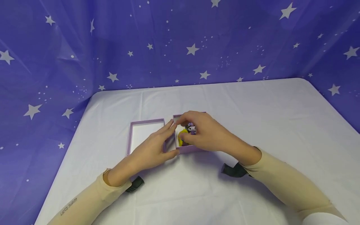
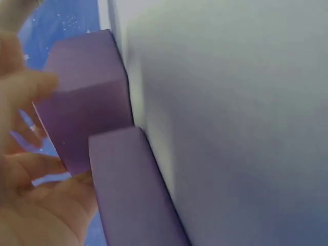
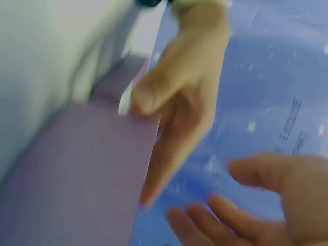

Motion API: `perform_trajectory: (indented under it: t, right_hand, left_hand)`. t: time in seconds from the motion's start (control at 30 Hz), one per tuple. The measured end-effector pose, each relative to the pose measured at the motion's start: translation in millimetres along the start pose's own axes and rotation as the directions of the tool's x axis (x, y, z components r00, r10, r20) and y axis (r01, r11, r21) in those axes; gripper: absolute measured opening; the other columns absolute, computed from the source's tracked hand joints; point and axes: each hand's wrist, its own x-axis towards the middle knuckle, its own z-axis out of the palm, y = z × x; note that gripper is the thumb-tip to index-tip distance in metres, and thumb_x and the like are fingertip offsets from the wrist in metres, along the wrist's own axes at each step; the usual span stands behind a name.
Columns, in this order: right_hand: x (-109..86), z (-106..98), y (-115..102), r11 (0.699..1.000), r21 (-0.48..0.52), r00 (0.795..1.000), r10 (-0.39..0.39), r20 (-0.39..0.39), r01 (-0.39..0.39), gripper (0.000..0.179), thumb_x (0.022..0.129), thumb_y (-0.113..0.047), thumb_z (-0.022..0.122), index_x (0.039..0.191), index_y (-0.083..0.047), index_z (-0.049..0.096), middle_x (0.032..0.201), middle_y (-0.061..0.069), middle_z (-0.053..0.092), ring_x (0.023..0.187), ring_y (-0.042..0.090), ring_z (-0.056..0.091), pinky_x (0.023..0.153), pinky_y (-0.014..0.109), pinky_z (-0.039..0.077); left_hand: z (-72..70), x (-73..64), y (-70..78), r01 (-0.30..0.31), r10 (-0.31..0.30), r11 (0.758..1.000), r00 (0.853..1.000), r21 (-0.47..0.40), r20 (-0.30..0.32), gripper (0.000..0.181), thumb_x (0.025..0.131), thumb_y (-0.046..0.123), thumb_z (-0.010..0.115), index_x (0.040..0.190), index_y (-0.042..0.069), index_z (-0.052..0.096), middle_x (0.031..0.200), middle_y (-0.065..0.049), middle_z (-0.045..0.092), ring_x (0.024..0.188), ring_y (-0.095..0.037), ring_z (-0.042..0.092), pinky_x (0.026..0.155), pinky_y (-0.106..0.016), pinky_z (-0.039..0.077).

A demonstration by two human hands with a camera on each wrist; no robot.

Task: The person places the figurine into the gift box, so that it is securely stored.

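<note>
A purple box [image 1: 192,150] with a white inside stands on the table. In it are a small figurine [image 1: 192,129] with a white face and dark hood, and a yellow piece [image 1: 181,143]. My left hand [image 1: 150,148] rests against the box's left side, fingers mostly straight and thumb by the near corner. Over the opening, my right hand [image 1: 209,131] hovers with bent fingers and hides part of the contents. In the right wrist view, a gap shows between its thumb and fingers, with nothing held there.
A shallow purple lid [image 1: 146,132], white inside, lies left of the box, partly behind my left hand. White cloth [image 1: 174,193] covers the table. A blue star-printed curtain [image 1: 157,62] hangs behind. Dark wrist mounts [image 1: 235,171] stick out below both sleeves.
</note>
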Motion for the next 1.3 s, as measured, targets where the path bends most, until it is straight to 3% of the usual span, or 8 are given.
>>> perform_trajectory:
  t: [0.17, 0.3, 0.4, 0.5, 0.6, 0.7, 1.07, 1.3]
  right_hand:
    - [1.1, 23, -24, 0.963, 0.265, 0.994, 0.078, -0.075, -0.055, 0.044, 0.091, -0.015, 0.064, 0.134, -0.008, 0.053, 0.13, 0.0, 0.058, 0.12, 0.012, 0.054, 0.097, 0.033, 0.047]
    - [1.8, 41, -39, 0.936, 0.333, 0.991, 0.133, -0.026, -0.117, 0.059, 0.092, -0.016, 0.061, 0.146, -0.009, 0.04, 0.145, 0.002, 0.046, 0.13, 0.013, 0.046, 0.105, 0.027, 0.038]
    - [3.5, 52, -48, 0.929, 0.317, 0.982, 0.183, 0.053, -0.19, 0.072, 0.092, -0.023, 0.06, 0.154, -0.013, 0.026, 0.155, -0.001, 0.032, 0.136, 0.013, 0.038, 0.109, 0.029, 0.033]
    - [7.5, 62, -55, 0.917, 0.305, 0.966, 0.226, 0.129, -0.256, 0.083, 0.091, -0.032, 0.06, 0.157, -0.015, 0.014, 0.16, -0.004, 0.018, 0.141, 0.011, 0.026, 0.114, 0.034, 0.025]
    - [12.8, 73, -58, 0.884, 0.334, 0.942, 0.278, 0.189, -0.328, 0.09, 0.09, -0.038, 0.059, 0.158, -0.015, 0.004, 0.162, -0.003, 0.004, 0.145, 0.007, 0.007, 0.117, 0.039, 0.014]
    - [17.2, 84, -59, 0.827, 0.382, 0.91, 0.354, 0.213, -0.412, 0.096, 0.089, -0.039, 0.059, 0.157, -0.014, -0.003, 0.162, 0.0, -0.008, 0.146, 0.01, -0.005, 0.118, 0.041, 0.006]
    - [24.9, 98, -55, 0.531, 0.655, 0.797, 0.573, 0.189, -0.537, 0.099, 0.08, -0.028, 0.066, 0.157, -0.008, 0.008, 0.162, 0.008, 0.012, 0.145, 0.022, 0.016, 0.116, 0.044, 0.017]
    - [26.7, 85, -59, 0.531, 0.701, 0.837, 0.519, 0.176, -0.477, 0.092, 0.08, -0.021, 0.066, 0.156, -0.007, 0.016, 0.16, 0.009, 0.019, 0.144, 0.021, 0.018, 0.116, 0.045, 0.017]
  left_hand:
    - [-18.5, -4.4, -1.0, 0.017, -0.015, 0.999, 0.999, -0.041, 0.029, 0.097, 0.082, 0.029, 0.076, 0.156, 0.005, 0.017, 0.161, -0.006, 0.014, 0.139, -0.021, 0.034, 0.11, -0.036, 0.033]
    - [-42.0, -9.6, -1.3, 0.138, -0.139, 0.99, 0.989, -0.019, -0.053, 0.075, 0.087, 0.021, 0.066, 0.15, -0.001, 0.032, 0.152, -0.017, 0.035, 0.118, -0.031, 0.058, 0.095, -0.043, 0.049]
    - [-57.3, -14.4, -2.5, 0.295, -0.286, 0.953, 0.95, 0.064, -0.121, 0.061, 0.09, 0.022, 0.059, 0.141, -0.009, 0.043, 0.136, -0.025, 0.052, 0.11, -0.038, 0.061, 0.09, -0.051, 0.051]
    - [-65.8, -19.2, -4.8, 0.439, -0.412, 0.876, 0.896, 0.199, -0.162, 0.047, 0.093, 0.026, 0.053, 0.119, -0.013, 0.056, 0.109, -0.028, 0.064, 0.094, -0.04, 0.064, 0.076, -0.054, 0.052]
    - [-66.5, -21.5, -9.0, 0.525, -0.503, 0.805, 0.851, 0.277, -0.154, 0.034, 0.093, 0.024, 0.048, 0.086, -0.006, 0.059, 0.08, -0.021, 0.061, 0.07, -0.034, 0.059, 0.056, -0.047, 0.048]
    - [-61.8, -20.7, -14.7, 0.57, -0.559, 0.775, 0.82, 0.273, -0.128, 0.032, 0.09, 0.021, 0.045, 0.062, 0.006, 0.049, 0.062, -0.011, 0.049, 0.057, -0.027, 0.049, 0.046, -0.037, 0.04]
    - [-52.8, -16.5, -22.7, 0.575, -0.562, 0.78, 0.817, 0.246, -0.13, 0.035, 0.086, 0.017, 0.043, 0.052, 0.011, 0.042, 0.055, -0.005, 0.041, 0.049, -0.019, 0.041, 0.04, -0.031, 0.034]
    - [-67.7, -21.5, -13.2, 0.603, -0.572, 0.751, 0.797, 0.269, -0.193, 0.036, 0.09, 0.023, 0.042, 0.057, 0.009, 0.046, 0.062, -0.012, 0.05, 0.053, -0.026, 0.048, 0.041, -0.037, 0.038]
